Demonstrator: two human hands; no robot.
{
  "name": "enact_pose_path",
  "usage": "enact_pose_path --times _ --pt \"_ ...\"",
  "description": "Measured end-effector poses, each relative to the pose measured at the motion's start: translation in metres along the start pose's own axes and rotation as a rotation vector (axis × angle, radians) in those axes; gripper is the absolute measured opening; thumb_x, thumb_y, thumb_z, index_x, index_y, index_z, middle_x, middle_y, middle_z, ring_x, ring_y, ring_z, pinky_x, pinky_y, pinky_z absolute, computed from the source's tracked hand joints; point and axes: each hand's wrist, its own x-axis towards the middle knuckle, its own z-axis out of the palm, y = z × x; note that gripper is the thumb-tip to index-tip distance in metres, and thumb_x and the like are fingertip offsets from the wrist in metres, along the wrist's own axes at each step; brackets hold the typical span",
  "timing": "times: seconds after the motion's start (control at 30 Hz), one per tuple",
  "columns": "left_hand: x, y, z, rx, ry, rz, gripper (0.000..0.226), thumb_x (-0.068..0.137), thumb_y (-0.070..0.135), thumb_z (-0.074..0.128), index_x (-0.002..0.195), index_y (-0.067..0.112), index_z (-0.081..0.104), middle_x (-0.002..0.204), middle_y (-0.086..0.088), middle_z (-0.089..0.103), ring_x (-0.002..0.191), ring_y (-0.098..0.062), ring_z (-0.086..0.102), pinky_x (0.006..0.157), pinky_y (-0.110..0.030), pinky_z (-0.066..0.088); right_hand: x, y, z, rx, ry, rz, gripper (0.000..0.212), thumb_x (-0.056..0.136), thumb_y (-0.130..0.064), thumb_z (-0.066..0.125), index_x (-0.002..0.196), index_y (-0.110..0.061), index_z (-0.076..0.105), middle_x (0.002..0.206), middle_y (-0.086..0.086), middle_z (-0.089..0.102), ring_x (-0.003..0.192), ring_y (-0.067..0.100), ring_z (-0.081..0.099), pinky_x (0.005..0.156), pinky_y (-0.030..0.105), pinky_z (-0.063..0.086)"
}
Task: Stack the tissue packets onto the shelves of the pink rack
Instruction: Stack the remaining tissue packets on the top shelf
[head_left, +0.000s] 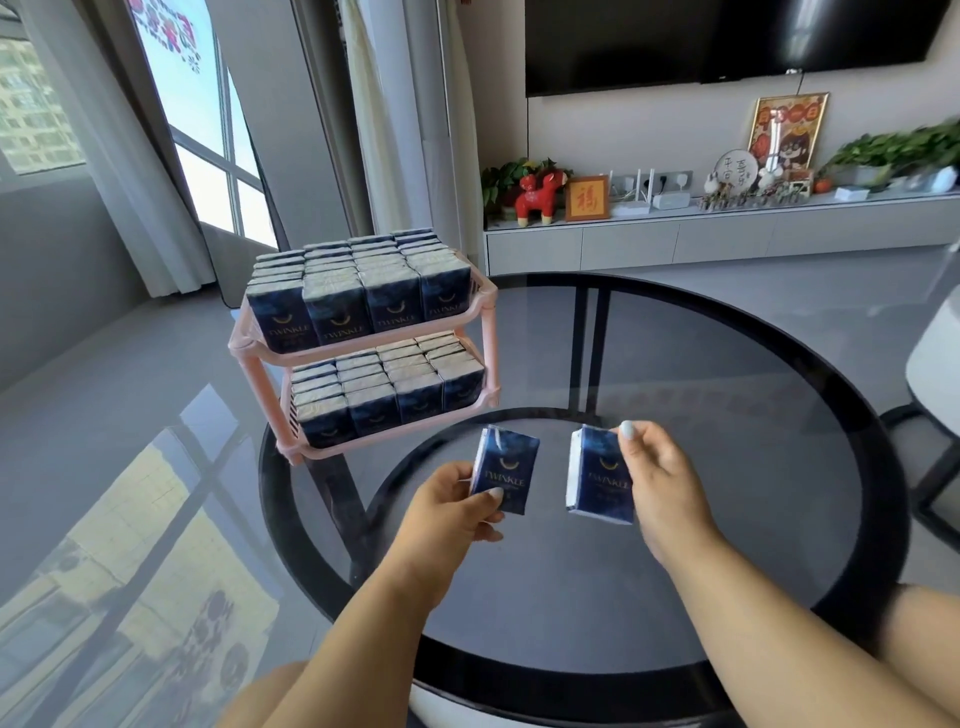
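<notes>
A pink two-shelf rack stands at the left edge of the round glass table. Both shelves hold several dark blue tissue packets standing upright in rows: the upper rows and the lower rows. My left hand pinches one dark blue packet upright, just in front of the rack's lower shelf. My right hand grips a second packet by its right side, held upright above the table to the right of the first.
The table has a black rim and dark glass top; a black frame shows through it. A low grey cabinet with ornaments and plants lines the far wall under a television. A white seat stands at the right edge. Glossy floor lies to the left.
</notes>
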Motion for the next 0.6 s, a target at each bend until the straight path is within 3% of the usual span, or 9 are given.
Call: enact_pose_path --times 0.1,0.27,0.37,0.47,0.53,0.6 --pt "-0.005 -0.002 0.020 0.008 -0.117 -0.001 0.020 0.092 -0.001 0.056 0.112 0.002 0.056 0.100 -0.016 0.068 0.081 -0.019 0.065 0.076 -0.028 0.058 -0.009 0.000 0.011 -0.157 -0.044 -0.150 0.021 0.091 -0.038 0.052 0.081 -0.020 0.051 0.074 -0.007 0.056 0.064 -0.001 0.050 0.056 0.009 0.039" --pt "-0.010 -0.001 0.038 0.024 -0.213 0.004 0.048 0.075 0.039 0.067 0.112 0.011 0.056 0.109 -0.011 0.068 0.098 -0.020 0.068 0.090 -0.037 0.056 -0.009 0.004 0.013 -0.260 -0.020 -0.323 0.022 0.086 -0.050 0.045 0.079 -0.029 0.045 0.076 -0.008 0.054 0.069 0.000 0.051 0.060 0.010 0.038" --pt "-0.009 -0.004 0.039 0.130 -0.151 0.065 0.040 0.078 0.030 0.075 0.110 0.016 0.056 0.104 -0.004 0.072 0.097 -0.016 0.069 0.087 -0.033 0.056 -0.010 0.010 0.016 -0.251 -0.070 -0.373 0.024 0.084 -0.057 0.042 0.088 -0.033 0.046 0.083 -0.003 0.054 0.075 0.007 0.052 0.066 0.013 0.041" --pt "-0.007 -0.006 0.037 0.144 -0.121 0.109 0.032 0.084 0.024 0.074 0.110 0.021 0.056 0.104 0.002 0.071 0.099 -0.013 0.067 0.083 -0.026 0.055 -0.010 0.013 0.017 -0.203 -0.146 -0.316 0.049 0.084 -0.073 0.030 0.109 -0.034 0.048 0.105 -0.003 0.056 0.097 0.002 0.055 0.084 0.017 0.044" --pt "-0.003 -0.007 0.033 0.396 -0.035 0.188 0.036 0.080 0.033 0.075 0.108 0.025 0.055 0.104 0.011 0.064 0.105 -0.010 0.057 0.086 -0.022 0.050 -0.011 0.013 0.016 -0.225 -0.288 -0.267 0.064 0.082 -0.077 0.022 0.115 -0.031 0.051 0.113 -0.007 0.057 0.108 0.003 0.053 0.093 0.023 0.043" --pt "-0.001 -0.006 0.028 0.698 0.113 0.317 0.043 0.075 0.041 0.077 0.110 0.026 0.056 0.105 0.016 0.056 0.105 -0.007 0.045 0.082 -0.017 0.040 -0.015 0.011 0.017 -0.264 -0.398 -0.276 0.061 0.082 -0.079 0.019 0.115 -0.037 0.050 0.114 -0.012 0.056 0.110 0.002 0.052 0.094 0.019 0.041"
